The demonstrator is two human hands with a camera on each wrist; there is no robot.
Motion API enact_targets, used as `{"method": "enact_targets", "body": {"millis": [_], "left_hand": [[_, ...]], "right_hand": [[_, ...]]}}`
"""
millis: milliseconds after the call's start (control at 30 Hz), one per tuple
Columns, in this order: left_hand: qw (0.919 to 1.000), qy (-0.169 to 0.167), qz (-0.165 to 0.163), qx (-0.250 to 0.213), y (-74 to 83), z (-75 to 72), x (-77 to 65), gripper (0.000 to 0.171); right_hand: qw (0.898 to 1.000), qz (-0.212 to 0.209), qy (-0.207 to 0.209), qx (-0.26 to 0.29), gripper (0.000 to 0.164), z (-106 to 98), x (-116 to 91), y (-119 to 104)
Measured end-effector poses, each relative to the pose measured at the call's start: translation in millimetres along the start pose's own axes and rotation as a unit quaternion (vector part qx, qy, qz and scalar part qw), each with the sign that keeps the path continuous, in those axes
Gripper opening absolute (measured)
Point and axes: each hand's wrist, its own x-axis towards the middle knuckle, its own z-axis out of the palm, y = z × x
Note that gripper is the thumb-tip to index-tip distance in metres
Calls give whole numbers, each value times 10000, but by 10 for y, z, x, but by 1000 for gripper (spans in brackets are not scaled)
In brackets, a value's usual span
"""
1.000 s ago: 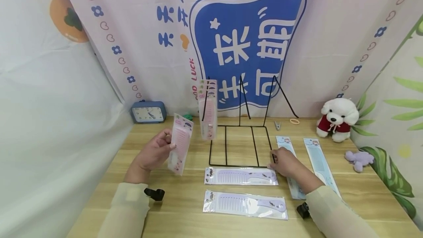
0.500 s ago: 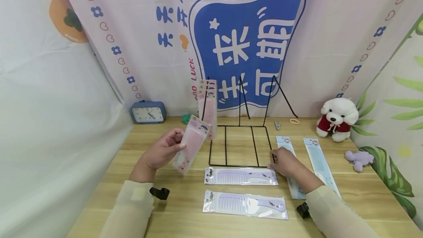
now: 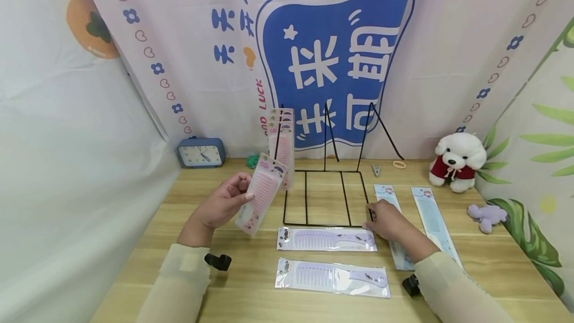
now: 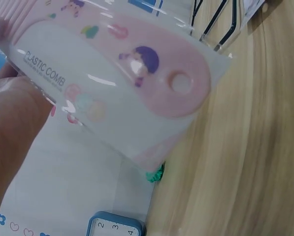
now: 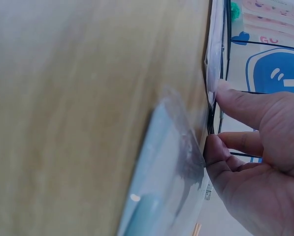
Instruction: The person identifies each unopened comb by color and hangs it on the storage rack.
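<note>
My left hand (image 3: 220,204) holds a pink comb in a clear packet (image 3: 264,191) between thumb and fingers, its top leaning right. In the left wrist view the comb's handle (image 4: 186,59) with its round hole shows close up. The packet's upper end overlaps the pink comb packets (image 3: 283,138) hanging on the left hook of a black wire display rack (image 3: 323,225). My right hand (image 3: 386,219) grips the front right corner of the rack's base. In the right wrist view, its thumb and fingers (image 5: 243,105) are at the wire, beside a purple comb packet's end.
Two purple comb packets (image 3: 314,240) lie in front of the rack, two blue ones (image 3: 434,219) to its right. A blue clock (image 3: 202,152), green scrunchie-like item (image 3: 252,161), small clip (image 3: 376,170), white plush dog (image 3: 456,163) and purple plush toy (image 3: 488,216) stand or lie around.
My left hand has moved right with the pink comb packet, bringing it in front of the hanging packets and tilting its top rightward. My right hand stays on the rack.
</note>
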Motion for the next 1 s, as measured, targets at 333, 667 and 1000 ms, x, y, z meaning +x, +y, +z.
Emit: {"method": "enact_targets", "body": {"millis": [333,667,1000], "left_hand": [[9991,325,-238,92,-13,24,33,27],[9734,1914,-1196,401,20,206,361,27],[9596,2615,-1034,-2,-159,346,635,22]], "right_hand": [[10000,38,12,-35,62,-2,-1,-17],[10000,23,41,-56,61,-10,-10,-1],[10000,41,-15,-26,61,-17,-15,-23]]}}
